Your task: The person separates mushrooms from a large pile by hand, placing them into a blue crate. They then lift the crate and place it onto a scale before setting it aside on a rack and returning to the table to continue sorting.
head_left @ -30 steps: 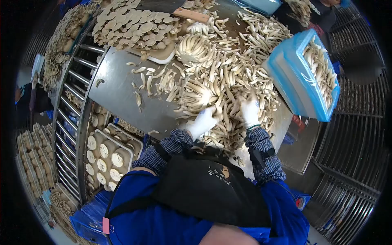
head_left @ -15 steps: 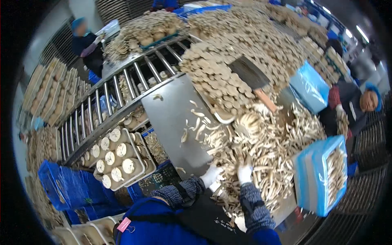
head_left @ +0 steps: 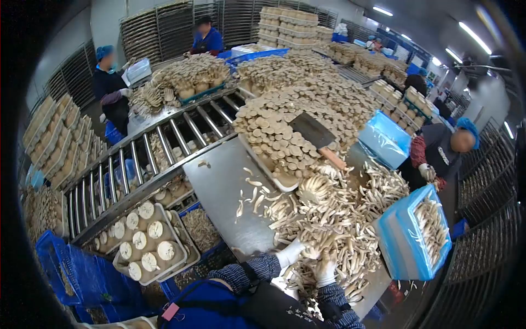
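Both my hands wear white gloves and rest at the near edge of a heap of loose mushrooms point(head_left: 356, 230) on the steel table point(head_left: 219, 192). My left hand point(head_left: 291, 252) touches mushrooms, its fingers partly hidden among them. Just to its right, my right hand point(head_left: 326, 267) lies against the heap with its fingertips in the mushrooms; what it holds, if anything, is unclear. Beyond the heap sits a mushroom cluster point(head_left: 315, 189). A cleaver point(head_left: 312, 130) with a wooden handle lies on the packed mushrooms point(head_left: 279, 131). A blue-lined box point(head_left: 405, 236) of mushrooms stands tilted at the right.
A roller conveyor point(head_left: 148, 159) runs along the left. Below it are a tray of white-topped bottles point(head_left: 148, 241) and blue crates point(head_left: 93, 268). Co-workers stand at the right point(head_left: 438, 153), upper left point(head_left: 109, 88) and back point(head_left: 207, 39). A blue-wrapped box point(head_left: 385, 140) sits at the right.
The view has tilted up, showing more of the room. My hands have shifted within the near part of the heap. The co-worker at the right has lowered their hands.
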